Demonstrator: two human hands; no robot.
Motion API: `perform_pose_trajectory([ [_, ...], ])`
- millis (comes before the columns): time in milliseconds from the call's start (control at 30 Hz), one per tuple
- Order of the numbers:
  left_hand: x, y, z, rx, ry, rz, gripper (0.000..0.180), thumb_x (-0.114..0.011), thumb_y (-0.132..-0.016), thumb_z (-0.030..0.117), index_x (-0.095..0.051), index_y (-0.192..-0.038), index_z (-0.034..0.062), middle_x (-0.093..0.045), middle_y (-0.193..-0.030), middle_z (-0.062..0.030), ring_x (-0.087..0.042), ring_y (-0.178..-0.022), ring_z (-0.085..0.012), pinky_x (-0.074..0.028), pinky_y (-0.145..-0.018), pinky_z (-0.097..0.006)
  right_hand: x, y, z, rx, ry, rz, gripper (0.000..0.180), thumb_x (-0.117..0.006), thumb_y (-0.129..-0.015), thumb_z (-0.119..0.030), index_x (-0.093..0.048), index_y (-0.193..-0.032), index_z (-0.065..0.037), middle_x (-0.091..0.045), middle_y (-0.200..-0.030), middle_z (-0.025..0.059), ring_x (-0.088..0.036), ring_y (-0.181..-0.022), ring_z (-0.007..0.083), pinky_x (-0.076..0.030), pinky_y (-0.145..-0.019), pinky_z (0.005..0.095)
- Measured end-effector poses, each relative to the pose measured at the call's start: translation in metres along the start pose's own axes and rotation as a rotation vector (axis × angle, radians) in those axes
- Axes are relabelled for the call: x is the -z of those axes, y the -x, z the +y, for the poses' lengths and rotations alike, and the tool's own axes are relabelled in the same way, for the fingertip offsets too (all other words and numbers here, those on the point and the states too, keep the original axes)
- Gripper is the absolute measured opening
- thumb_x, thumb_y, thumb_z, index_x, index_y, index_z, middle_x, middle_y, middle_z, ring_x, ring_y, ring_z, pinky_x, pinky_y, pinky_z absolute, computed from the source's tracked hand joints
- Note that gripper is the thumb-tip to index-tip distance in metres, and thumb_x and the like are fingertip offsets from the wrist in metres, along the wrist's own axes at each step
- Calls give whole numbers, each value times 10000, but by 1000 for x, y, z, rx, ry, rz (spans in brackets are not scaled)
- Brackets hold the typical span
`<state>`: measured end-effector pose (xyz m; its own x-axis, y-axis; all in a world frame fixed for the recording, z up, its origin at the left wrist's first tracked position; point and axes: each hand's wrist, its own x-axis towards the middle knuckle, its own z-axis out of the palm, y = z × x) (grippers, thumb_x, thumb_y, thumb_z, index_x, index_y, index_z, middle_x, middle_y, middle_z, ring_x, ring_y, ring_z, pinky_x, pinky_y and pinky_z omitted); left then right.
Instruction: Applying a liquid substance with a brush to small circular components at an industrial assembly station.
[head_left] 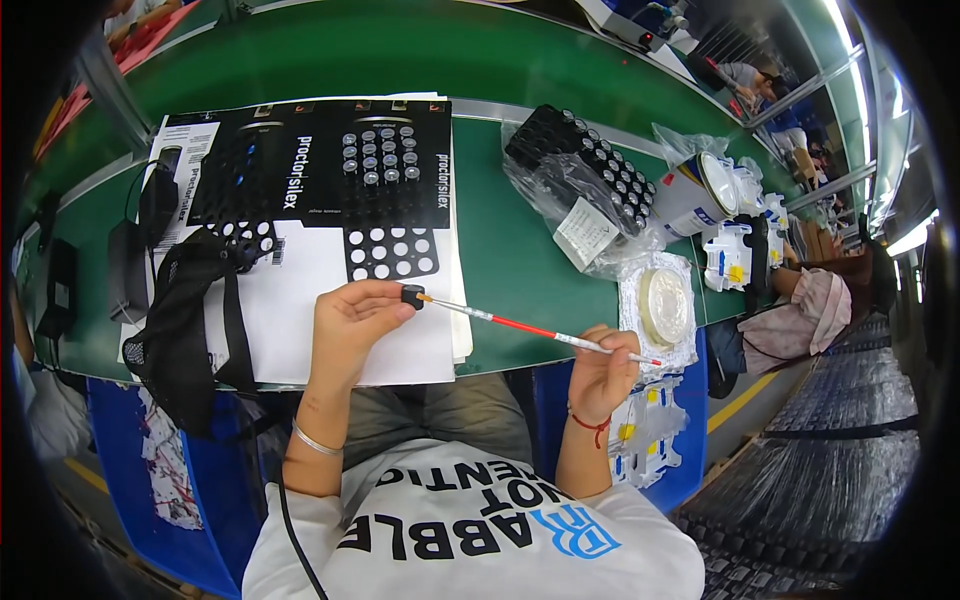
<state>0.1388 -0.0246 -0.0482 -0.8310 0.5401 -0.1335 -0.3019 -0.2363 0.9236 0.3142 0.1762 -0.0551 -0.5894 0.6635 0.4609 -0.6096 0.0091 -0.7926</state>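
Between the thumb and fingertips of my left hand (352,322) is a small round black knob (412,296). My right hand (602,376) pinches a thin paintbrush (525,330) with a red and silver handle near its back end. The brush slants to the left, and its orange-brown tip meets the knob or lies right at it. Beyond my left hand, a black tray (393,268) carries rows of white-faced round pieces. Several shiny round pieces (380,155) stand in rows on the black printed cardboard (320,200). Beside my right hand sits a shallow round dish (668,308).
A bagged black tray of round pieces (585,165) lies on the green table (500,250). A paint can (698,196) and white plastic parts (727,255) stand at right. A black mesh bag (190,310) hangs over the left front edge. Blue bins (230,500) flank my legs.
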Motion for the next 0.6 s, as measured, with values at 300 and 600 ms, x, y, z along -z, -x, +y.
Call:
perform_pose_trajectory([
  [300, 4, 0, -2, 15, 48, -9, 238, -665, -691, -43, -593, -916, -66, -638, -818, -130, -613, -717, -137, -497, -657, -217, 0, -2, -1, 28, 80, -48, 198, -442, -892, -191, -472, -872, 4, -521, -732, 166, -485, -667, 212, -411, -642, 303],
  [600, 7, -1, -2, 24, 113, -28, 227, -660, -712, -5, -598, -925, -55, -640, -810, -123, -611, -707, -136, -486, -636, -217, -2, -4, 0, 57, 165, -39, 196, -413, -905, -205, -449, -843, -23, -506, -698, 131, -448, -663, 193, -377, -632, 297],
])
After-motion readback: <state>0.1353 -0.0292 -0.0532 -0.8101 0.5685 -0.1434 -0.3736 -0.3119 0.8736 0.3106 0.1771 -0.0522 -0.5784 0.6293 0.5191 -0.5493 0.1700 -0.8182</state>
